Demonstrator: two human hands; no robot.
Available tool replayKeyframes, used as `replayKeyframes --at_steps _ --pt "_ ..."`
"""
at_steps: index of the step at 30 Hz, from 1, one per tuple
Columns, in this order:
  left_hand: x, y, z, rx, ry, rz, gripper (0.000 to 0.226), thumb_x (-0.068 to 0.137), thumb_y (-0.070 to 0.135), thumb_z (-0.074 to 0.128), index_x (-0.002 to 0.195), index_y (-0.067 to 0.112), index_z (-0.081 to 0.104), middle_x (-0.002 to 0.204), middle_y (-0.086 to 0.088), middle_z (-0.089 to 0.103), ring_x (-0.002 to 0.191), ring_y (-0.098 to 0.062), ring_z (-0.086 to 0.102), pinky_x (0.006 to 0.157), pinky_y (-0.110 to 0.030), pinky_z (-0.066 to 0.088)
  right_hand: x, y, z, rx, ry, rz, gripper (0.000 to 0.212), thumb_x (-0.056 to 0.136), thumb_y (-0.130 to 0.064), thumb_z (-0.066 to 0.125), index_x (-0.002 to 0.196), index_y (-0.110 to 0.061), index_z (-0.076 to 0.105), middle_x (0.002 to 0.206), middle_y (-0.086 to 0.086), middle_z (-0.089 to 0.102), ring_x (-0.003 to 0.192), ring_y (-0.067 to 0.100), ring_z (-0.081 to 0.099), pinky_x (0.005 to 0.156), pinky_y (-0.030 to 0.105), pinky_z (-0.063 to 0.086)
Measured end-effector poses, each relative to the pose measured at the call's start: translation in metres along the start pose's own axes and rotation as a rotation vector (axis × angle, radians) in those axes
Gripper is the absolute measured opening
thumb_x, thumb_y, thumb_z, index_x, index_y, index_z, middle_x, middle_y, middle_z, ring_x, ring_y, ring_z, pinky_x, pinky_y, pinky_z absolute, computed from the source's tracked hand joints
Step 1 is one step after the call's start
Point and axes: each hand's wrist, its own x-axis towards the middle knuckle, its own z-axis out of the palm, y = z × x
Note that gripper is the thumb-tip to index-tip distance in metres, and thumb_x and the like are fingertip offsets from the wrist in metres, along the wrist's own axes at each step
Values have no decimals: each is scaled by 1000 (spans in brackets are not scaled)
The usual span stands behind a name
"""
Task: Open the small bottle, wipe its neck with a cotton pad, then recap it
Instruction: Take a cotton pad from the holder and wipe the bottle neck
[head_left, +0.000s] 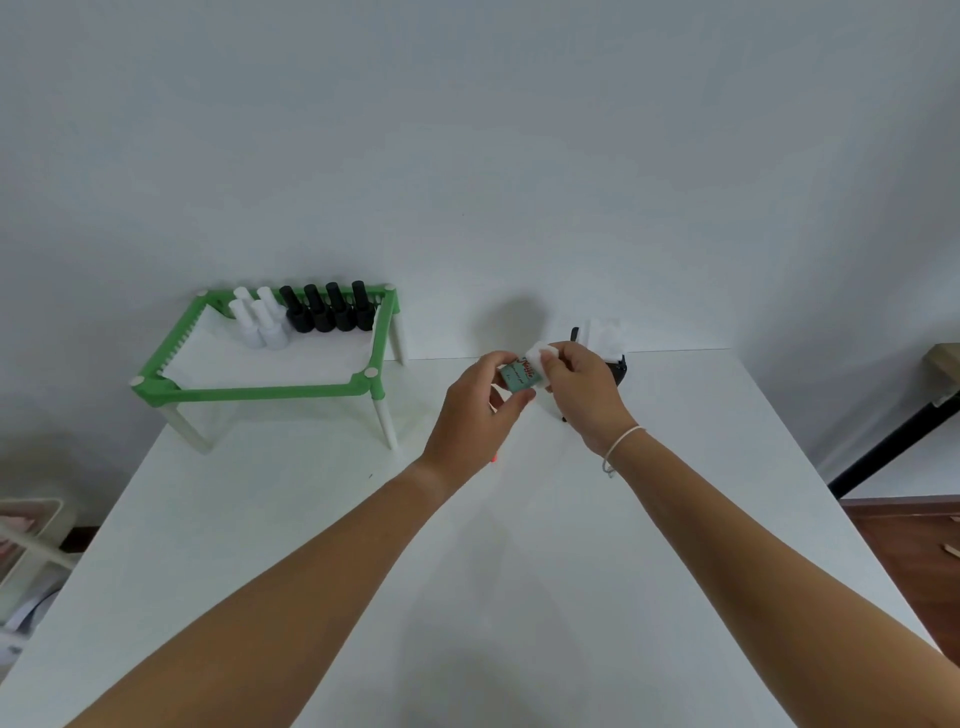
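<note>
Head view: your left hand (480, 410) holds the small bottle (517, 375) above the far middle of the white table (467, 597), its grip closed around the teal-labelled body, thumb under the near edge and fingers over the far side. Your right hand (582, 387) meets it from the right, its grip pinched on a white cotton pad (540, 358) that is pressed against the bottle's upper right end (the neck itself is hidden under the pad and fingers, so whether the cap is off cannot be told). A pale cord bracelet (621, 447) sits on your right wrist. Just behind the right hand stands a black holder (618, 366) with more white pads (602, 335) in it. To the left, well apart from both hands, a green-framed rack (260, 389) on white legs carries white bottles (260, 322) and four black bottles (330, 309), all upright at its far side.
</note>
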Motion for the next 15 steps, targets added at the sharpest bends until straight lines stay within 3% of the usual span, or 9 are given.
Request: replayKeyframes --at_steps 7,12,15 --pt "9 0 -5 50 -10 113 21 94 25 43 103 12 57 72 7 52 63 -3 47 58 -9 36 -1 -4 -4 -27 -57 -63 20 95 -21 41 93 -9 57 69 -5 50 62 9 43 56 19 35" --pt "9 1 -4 -208 -127 -174 30 98 33 30 83 23 53 71 4 52 62 -9 47 63 -21 42 -3 -4 -3 -118 -39 -206 22 94 -16 41 99 -2 58 82 3 54 73 13 47 60 8 37" --pt "11 0 -7 -468 -251 -362 39 98 38 26 86 15 56 67 3 48 58 -10 43 64 -25 42 -4 -3 -6 -149 -74 -278 18 93 -12 43 100 -2 57 87 5 55 79 16 48 65 10 37"
